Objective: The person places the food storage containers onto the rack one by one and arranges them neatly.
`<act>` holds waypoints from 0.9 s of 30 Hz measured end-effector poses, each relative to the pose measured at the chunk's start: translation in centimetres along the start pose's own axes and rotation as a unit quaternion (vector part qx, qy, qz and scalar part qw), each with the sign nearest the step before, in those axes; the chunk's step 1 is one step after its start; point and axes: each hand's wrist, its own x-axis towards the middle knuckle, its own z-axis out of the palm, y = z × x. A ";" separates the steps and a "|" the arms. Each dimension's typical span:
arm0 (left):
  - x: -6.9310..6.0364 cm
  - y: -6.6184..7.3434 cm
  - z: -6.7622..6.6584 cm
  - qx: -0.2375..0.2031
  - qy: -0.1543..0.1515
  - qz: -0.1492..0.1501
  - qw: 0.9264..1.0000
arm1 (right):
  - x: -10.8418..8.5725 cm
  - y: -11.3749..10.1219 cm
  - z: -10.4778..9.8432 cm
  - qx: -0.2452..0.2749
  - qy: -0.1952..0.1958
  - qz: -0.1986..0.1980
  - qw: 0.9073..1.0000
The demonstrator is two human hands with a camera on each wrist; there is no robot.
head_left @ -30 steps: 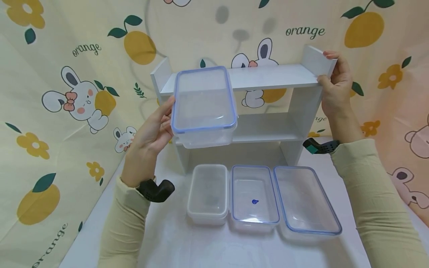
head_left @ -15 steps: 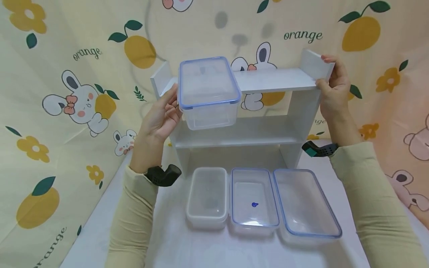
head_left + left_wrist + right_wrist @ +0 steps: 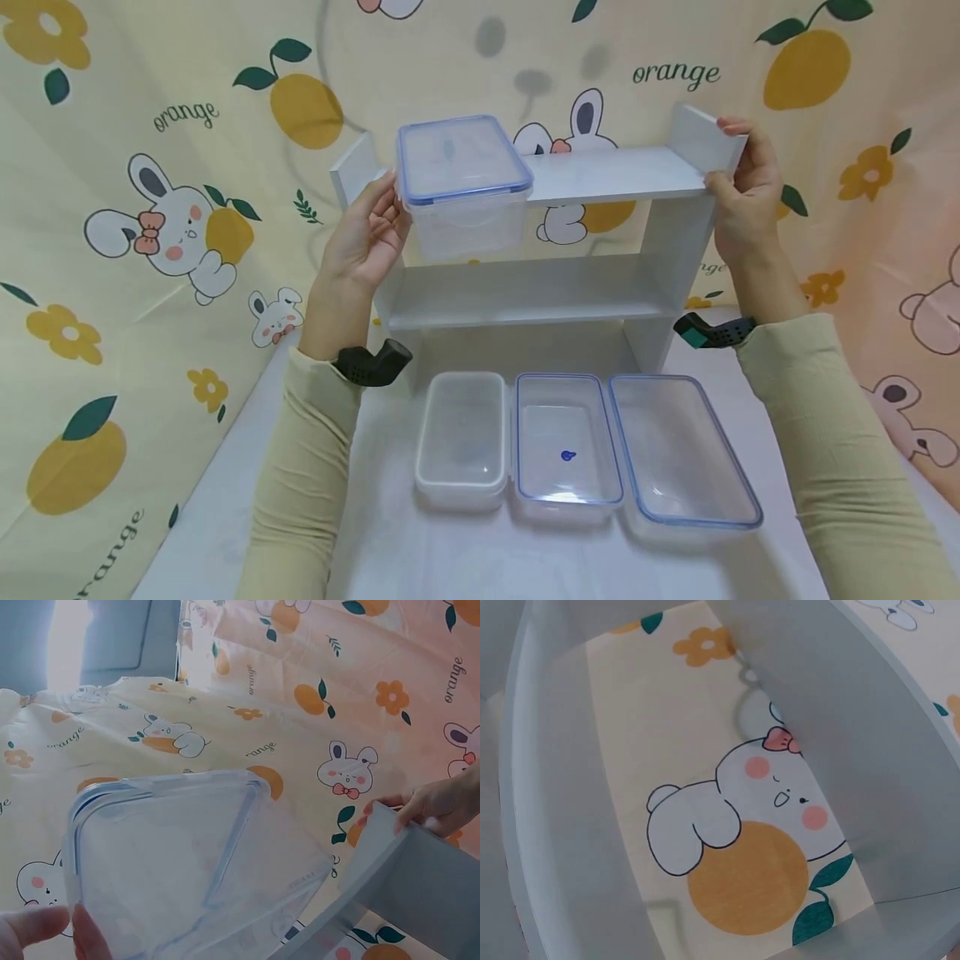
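A clear food storage box with a blue-rimmed lid (image 3: 465, 162) is held up at the left part of the white shelf unit (image 3: 615, 173), in front of its top board. My left hand (image 3: 367, 237) grips the box by its left side; in the left wrist view the thumb and a finger (image 3: 88, 934) show at the box's edge. Whether the box touches the board, I cannot tell. At the far right, my right hand (image 3: 750, 187) holds the upright end panel of the top board, thumb in front and fingers behind. The right wrist view shows the shelf's inside but no hand.
Three more clear boxes stand in a row on the white table before the shelf: one with a whitish lid (image 3: 461, 437), one blue-rimmed (image 3: 567, 442), and a wider blue-rimmed one (image 3: 686, 450). A patterned cloth (image 3: 172, 333) hangs behind.
The left hand has raised the box from in front of the middle compartment to the top board's height, farther back and tipped more level. The right hand keeps its hold on the end panel.
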 end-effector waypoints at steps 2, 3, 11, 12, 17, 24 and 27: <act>0.2 0.1 0.1 -0.004 0.005 -0.001 1.000 | 0.0 0.0 0.0 -0.001 -0.002 -0.002 1.000; 0.4 0.1 0.1 -0.006 0.007 -0.001 1.000 | -0.1 0.0 0.0 -0.002 -0.002 -0.001 1.000; 1.0 0.2 0.5 -0.016 0.019 -0.005 1.000 | 0.1 -0.1 0.1 -0.005 0.001 0.002 1.000; 1.1 0.2 0.5 -0.014 0.022 -0.007 1.000 | 0.1 -0.1 0.1 -0.005 0.002 0.002 1.000; 1.6 0.2 0.6 -0.003 0.035 -0.012 0.999 | 0.0 0.0 0.0 -0.004 0.003 0.000 1.000; 2.3 0.4 1.0 0.012 0.034 -0.015 0.999 | 0.1 0.0 0.0 -0.014 0.004 -0.001 1.000; 2.6 0.4 1.2 0.027 0.033 -0.016 0.999 | 0.2 0.0 -0.1 -0.015 0.005 -0.002 1.000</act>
